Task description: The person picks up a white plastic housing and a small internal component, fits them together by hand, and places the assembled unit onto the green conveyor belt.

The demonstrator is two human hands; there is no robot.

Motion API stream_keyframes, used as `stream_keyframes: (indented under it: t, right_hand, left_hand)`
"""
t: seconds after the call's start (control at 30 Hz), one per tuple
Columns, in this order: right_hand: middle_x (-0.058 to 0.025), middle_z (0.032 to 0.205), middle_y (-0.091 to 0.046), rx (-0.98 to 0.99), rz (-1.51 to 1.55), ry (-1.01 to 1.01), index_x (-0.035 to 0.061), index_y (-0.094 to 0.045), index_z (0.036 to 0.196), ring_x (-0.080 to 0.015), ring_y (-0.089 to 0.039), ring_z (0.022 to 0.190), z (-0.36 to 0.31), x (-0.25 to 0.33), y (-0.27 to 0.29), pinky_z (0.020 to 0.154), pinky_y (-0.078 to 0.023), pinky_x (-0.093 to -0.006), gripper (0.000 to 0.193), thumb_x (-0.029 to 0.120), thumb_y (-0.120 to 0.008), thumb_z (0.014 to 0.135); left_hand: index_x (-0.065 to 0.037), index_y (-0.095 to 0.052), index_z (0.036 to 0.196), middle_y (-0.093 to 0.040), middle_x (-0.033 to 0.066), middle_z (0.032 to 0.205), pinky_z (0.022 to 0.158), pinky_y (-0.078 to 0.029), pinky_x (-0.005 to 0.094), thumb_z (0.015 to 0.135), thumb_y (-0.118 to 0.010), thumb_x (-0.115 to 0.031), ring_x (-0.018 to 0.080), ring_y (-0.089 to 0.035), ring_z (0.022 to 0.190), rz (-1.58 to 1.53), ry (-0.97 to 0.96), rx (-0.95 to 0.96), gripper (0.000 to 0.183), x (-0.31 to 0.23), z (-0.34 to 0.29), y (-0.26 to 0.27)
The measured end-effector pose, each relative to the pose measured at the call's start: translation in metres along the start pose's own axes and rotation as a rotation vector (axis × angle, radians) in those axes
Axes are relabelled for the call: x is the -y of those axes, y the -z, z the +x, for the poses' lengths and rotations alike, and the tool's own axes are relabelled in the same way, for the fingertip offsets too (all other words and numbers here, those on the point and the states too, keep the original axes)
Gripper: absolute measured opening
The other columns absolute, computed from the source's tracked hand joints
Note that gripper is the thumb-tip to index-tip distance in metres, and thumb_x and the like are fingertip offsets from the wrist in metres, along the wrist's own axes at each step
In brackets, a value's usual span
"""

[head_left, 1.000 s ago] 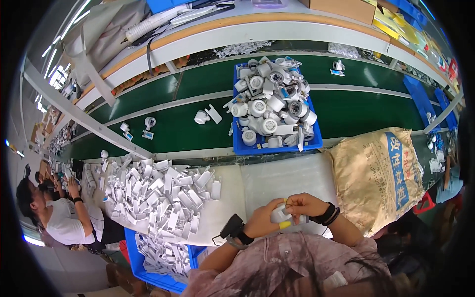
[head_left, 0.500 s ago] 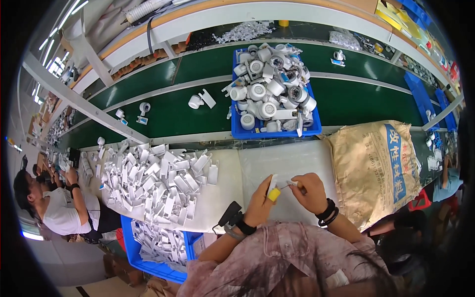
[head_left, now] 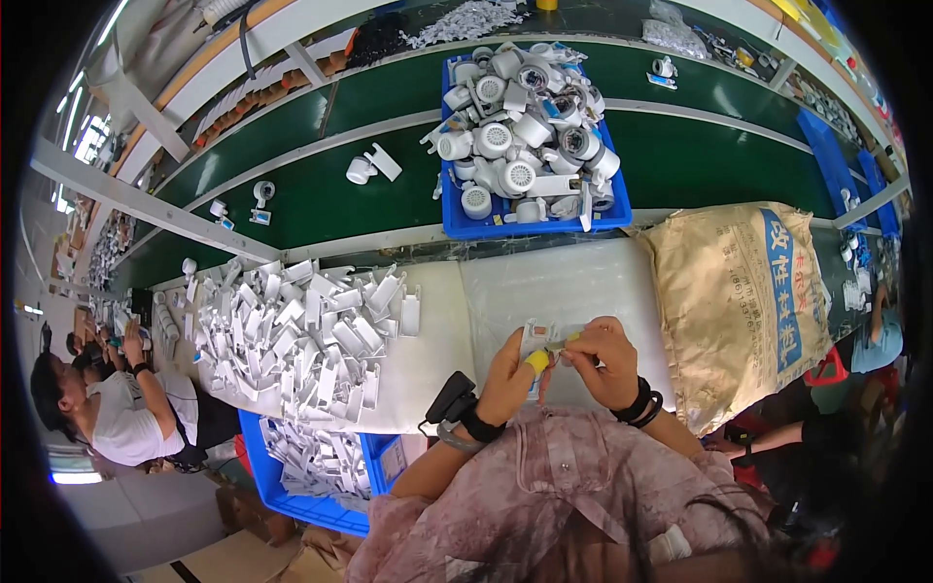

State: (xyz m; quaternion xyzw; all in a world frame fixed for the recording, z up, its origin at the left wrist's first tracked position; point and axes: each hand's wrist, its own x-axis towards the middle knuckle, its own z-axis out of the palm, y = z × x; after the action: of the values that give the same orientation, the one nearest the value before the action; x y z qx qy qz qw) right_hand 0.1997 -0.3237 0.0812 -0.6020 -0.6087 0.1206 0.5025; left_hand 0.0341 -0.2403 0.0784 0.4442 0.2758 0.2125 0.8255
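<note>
My left hand [head_left: 503, 387] is closed on a small white plastic part [head_left: 537, 336], whose upper end shows past the fingers. A yellow covering [head_left: 536, 361] sits on the thumb of that hand. My right hand [head_left: 604, 364] is pinched close against the part, its fingertips meeting a thin piece too small to name. Both hands are above the pale work surface. To their left lies a wide heap of white plastic pieces [head_left: 335, 321], long and channel-shaped.
A blue crate [head_left: 535, 231] heaped with round white housings stands beyond my hands on the green conveyor [head_left: 389, 214]. A brown paper sack [head_left: 700, 321] lies at right. Another blue bin [head_left: 311, 510] of white pieces is low at left. A co-worker [head_left: 136, 418] sits at far left.
My two hands have come closer together, and more of the white part shows between them. The whole view has shifted a little.
</note>
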Motion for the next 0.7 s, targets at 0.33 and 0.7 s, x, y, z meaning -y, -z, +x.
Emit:
stream_keyframes:
  t: [0.33,0.7]
  right_hand:
    - [-0.0039,0.085,-0.056,-0.059,-0.011,0.075,0.011,-0.068,0.087,-0.0249,-0.05,0.082,-0.004,0.0,-0.006,0.073,-0.042,-0.0345,0.027,-0.001,-0.074,0.063]
    - [-0.003,0.083,-0.056,-0.092,-0.021,0.096,0.0114,-0.068,0.086,-0.025,-0.049,0.081,-0.003,0.002,-0.005,0.072,-0.041,-0.0337,0.027,-0.001,-0.074,0.063]
  left_hand:
    - [-0.002,-0.042,0.125,-0.058,0.0058,0.081,0.05,-0.045,0.0231,0.083,-0.041,0.0,0.0085,-0.051,0.058,0.243,-0.151,0.013,0.042,0.002,-0.003,-0.005]
    - [0.0,-0.046,0.118,-0.057,0.0056,0.076,0.051,-0.042,0.0246,0.085,-0.042,-0.003,0.009,-0.05,0.055,0.295,-0.119,0.026,0.034,-0.01,-0.006,-0.014]
